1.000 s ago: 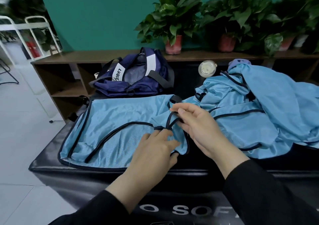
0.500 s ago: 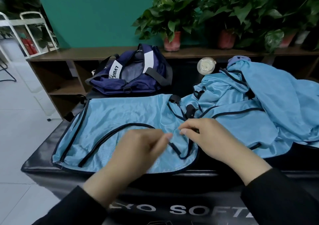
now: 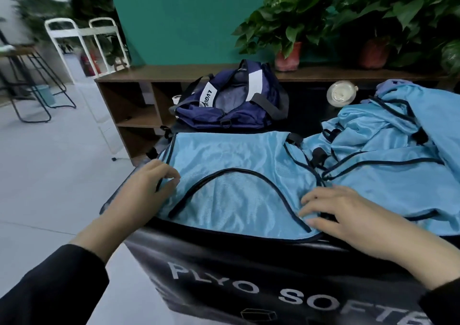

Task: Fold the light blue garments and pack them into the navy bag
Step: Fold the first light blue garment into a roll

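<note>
One light blue garment [image 3: 236, 175] with dark trim lies spread flat on the black padded box [image 3: 224, 262]. My left hand [image 3: 146, 190] is at its left edge, where the curled fingers and thumb pinch the trimmed hem. On the garment's near right corner rests my right hand [image 3: 341, 212], fingers spread on the fabric. A crumpled heap of more light blue garments [image 3: 398, 160] fills the right side of the box. The navy bag [image 3: 231, 105] sits open at the back behind the flat garment, white patches on its straps.
A wooden shelf unit [image 3: 139, 100] runs behind the box, with potted plants [image 3: 288, 30] on top. A clear round lidded container [image 3: 341, 93] and a purple item [image 3: 388, 85] lie behind the heap. Grey floor, stools [image 3: 29, 88] and a white rack [image 3: 82, 40] are to the left.
My hands have moved apart from the garment's middle. The left went to the left hem, the right to the near right corner, and the garment lies flatter.
</note>
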